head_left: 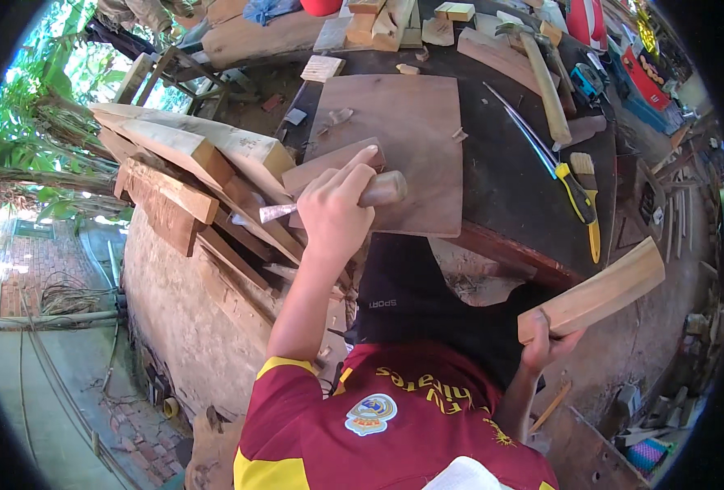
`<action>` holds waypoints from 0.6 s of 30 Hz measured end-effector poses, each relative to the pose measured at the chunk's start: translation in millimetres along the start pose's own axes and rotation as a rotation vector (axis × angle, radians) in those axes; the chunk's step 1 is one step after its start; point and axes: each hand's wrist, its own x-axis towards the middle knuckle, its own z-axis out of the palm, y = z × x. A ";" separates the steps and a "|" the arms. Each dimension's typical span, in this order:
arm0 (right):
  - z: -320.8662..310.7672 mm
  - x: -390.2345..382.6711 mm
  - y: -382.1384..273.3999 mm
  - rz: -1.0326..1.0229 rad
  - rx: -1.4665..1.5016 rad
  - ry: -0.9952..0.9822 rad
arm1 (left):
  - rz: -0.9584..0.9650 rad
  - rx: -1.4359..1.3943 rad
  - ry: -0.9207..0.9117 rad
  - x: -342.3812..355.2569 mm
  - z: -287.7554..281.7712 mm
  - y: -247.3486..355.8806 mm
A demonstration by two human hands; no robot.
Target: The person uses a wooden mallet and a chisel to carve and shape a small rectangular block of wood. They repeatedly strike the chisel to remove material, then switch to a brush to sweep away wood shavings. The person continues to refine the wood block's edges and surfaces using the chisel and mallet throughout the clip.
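Note:
My left hand [335,208] is closed around a chisel over the near left part of a flat brown board [419,122]. The chisel's rounded wooden handle [385,188] sticks out to the right of the fist, and its metal blade [277,213] points left. Just beyond the fist a reddish-brown wood block [317,170] lies on the board, partly hidden by my fingers; one finger stretches over it. Low on the right, my right hand [548,347] grips the near end of a pale wood block [599,290], which is tilted up to the right, off the table.
Beams [207,147] are stacked at the left. On the dark table [509,204] lie a hammer [546,90], a long narrow tool with a yellow-and-black handle [576,196], a brush [586,175] and a blue tape measure [588,82]. Wood offcuts [386,24] line the far edge.

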 end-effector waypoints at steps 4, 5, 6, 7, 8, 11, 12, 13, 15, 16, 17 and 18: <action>2.0 0.2 0.1 -0.030 0.004 -0.030 | -0.073 -0.095 -0.004 2.4 -1.4 -2.7; 2.7 -0.1 -0.1 -0.034 0.000 -0.027 | -0.044 -0.096 0.018 3.2 -0.1 -5.1; 3.6 -0.5 -0.2 -0.037 -0.003 -0.024 | -0.015 -0.096 0.040 3.7 2.1 -8.6; 3.8 0.2 -0.6 -0.043 -0.009 -0.024 | 0.010 -0.097 0.063 3.0 3.7 -10.8; 1.9 0.5 1.5 -0.048 -0.018 -0.036 | 0.013 -0.103 0.072 1.6 4.2 -11.8; -7.5 1.6 10.1 -0.067 -0.036 -0.057 | 0.003 -0.141 0.063 -1.0 3.7 -12.1; -9.1 2.3 11.2 -0.073 -0.037 -0.063 | -0.018 -0.163 0.035 -1.8 0.3 -11.0; -6.1 2.7 6.7 -0.077 -0.037 -0.069 | -0.040 -0.183 0.006 -2.1 -2.7 -10.4; 0.1 3.8 -5.6 -0.009 -0.050 -0.039 | -0.028 -0.200 -0.022 0.7 -4.7 -10.5; 4.3 4.3 -12.2 0.027 -0.057 -0.028 | -0.025 -0.206 -0.037 1.0 -5.9 -11.0; 5.9 4.4 -13.1 0.022 -0.050 -0.031 | -0.022 -0.213 -0.036 1.2 -6.9 -11.8; 7.1 4.3 -13.6 0.017 -0.043 -0.033 | -0.020 -0.220 -0.035 1.4 -7.7 -12.8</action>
